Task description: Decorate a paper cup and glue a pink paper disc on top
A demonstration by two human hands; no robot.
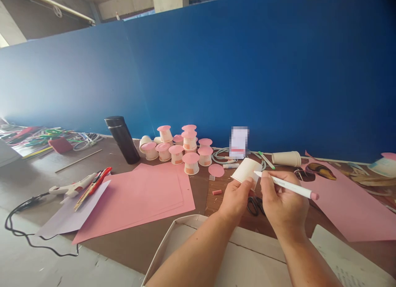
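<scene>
My left hand [235, 199] grips a small white paper cup [246, 170] held on its side above the table. My right hand [280, 200] holds a white pen with a pink end [289, 186]; its tip touches the cup's side. Black scissors [254, 205] lie on the table just under both hands. A cut pink paper circle [216, 170] and a small pink eraser-like piece [217, 192] lie to the left of the cup.
Several upturned cups with pink tops [181, 146] stand by the blue wall [247, 72], next to a black flask [122, 139]. Pink paper sheets [139, 196], a glue gun [72, 188], a red-handled cutter [97, 180], a stack of paper cups [286, 158] and a cardboard box [185, 237] surround me.
</scene>
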